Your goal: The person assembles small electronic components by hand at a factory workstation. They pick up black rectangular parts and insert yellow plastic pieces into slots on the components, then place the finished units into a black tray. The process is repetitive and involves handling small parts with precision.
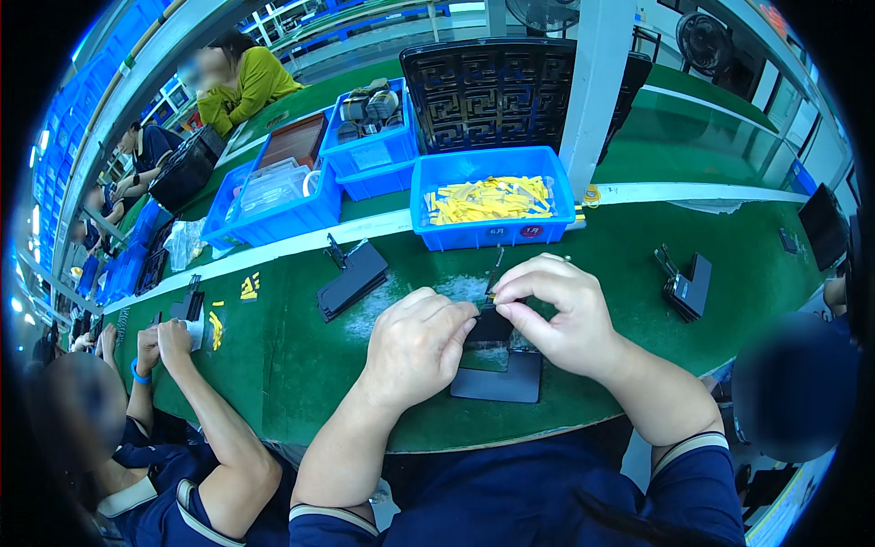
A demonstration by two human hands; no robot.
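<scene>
In front of me on the green table, a flat black part (489, 330) lies between my hands, with a smooth black panel (497, 378) at its near side. My left hand (410, 345) is closed, thumb and forefinger at the part's left edge. The fingers of my right hand (563, 310) pinch at the far edge, where a tiny yellow piece (493, 299) shows between the fingertips. A thin black upright piece (495, 266) rises just beyond them. My fingers hide much of the contact.
Past my hands stands a blue bin (492, 239) of yellow strips. Similar black assemblies lie left (355, 278) and right (690, 290). Farther left are other blue bins (290, 219). A white post (597, 91) rises behind. A co-worker's hands (169, 342) work at left; another person sits at right.
</scene>
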